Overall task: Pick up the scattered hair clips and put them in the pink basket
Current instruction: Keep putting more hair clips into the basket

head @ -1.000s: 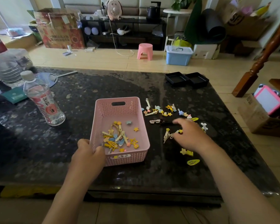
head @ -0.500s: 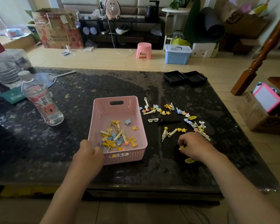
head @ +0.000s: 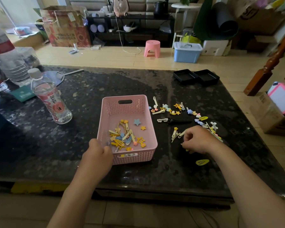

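The right hand [head: 198, 140] is now being held curled just right of the pink basket [head: 152, 146], nearer to it than a second ago, when it was reaching out flat among the loose clips. The fingers are being kept closed around what appears to be a small yellow clip, of which only a sliver is showing beneath the knuckles; the grasp is therefore judged probable, not certain. A transfer toward the basket is judged to be in progress.

The left hand [head: 98, 156] is being kept clenched on the basket's near-left corner, as it was before, so the basket is being steadied against the dark stone table [head: 130, 83].

The basket is being filled: a heap of yellow, blue and orange hair clips [head: 126, 137] is lying in its near half, while its far half is being left bare apart from two star pieces.

Many scattered clips [head: 179, 110] are still lying on the table to the right of the basket, along with a black clip [head: 178, 121] and a yellow oval clip [head: 202, 162] near the table edge. The task is judged to be roughly half done.

Two black trays [head: 196, 77] are standing at the far right of the table; nothing can be made out in them. A water bottle [head: 52, 97] is standing upright, well left of the basket.
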Tool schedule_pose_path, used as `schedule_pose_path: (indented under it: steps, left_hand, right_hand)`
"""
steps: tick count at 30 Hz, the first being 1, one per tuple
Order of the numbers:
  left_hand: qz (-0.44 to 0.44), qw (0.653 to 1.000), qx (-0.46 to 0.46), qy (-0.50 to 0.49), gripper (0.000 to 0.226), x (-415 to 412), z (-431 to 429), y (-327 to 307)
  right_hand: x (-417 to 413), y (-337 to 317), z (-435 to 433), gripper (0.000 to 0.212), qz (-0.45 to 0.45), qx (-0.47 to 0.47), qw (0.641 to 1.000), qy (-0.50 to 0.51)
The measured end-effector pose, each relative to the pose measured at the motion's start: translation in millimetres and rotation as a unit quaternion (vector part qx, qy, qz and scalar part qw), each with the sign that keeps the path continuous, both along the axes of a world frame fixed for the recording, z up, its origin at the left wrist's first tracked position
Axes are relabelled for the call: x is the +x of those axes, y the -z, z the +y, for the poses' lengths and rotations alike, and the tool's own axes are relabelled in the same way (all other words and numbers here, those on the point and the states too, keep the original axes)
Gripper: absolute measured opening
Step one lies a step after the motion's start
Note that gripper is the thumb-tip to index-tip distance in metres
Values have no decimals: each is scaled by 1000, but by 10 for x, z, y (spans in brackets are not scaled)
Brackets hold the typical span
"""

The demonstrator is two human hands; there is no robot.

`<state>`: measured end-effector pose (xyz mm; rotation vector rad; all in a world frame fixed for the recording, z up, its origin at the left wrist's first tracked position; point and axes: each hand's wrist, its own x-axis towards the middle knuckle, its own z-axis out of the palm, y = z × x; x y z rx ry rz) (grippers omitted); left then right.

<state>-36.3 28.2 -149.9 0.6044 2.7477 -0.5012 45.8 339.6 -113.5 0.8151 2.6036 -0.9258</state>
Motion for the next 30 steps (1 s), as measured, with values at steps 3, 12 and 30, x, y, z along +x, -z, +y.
schedule_pose_path:
  steps: [3, 12, 30]
  left_hand:
    - [82, 989, -72, 100, 34, -42, -21, 73]
    - [124, 933, -142, 305, 33, 22, 26, -162]
    - [126, 934, -87, 324, 30, 55, 42, -176]
  right_hand:
    - [-95, -75, -128, 11, 137, -55, 989, 28]
    - [-359, -314, -854, 6, 337, -134, 928, -86]
    - [347, -120, 103, 29, -189, 127, 964, -139]
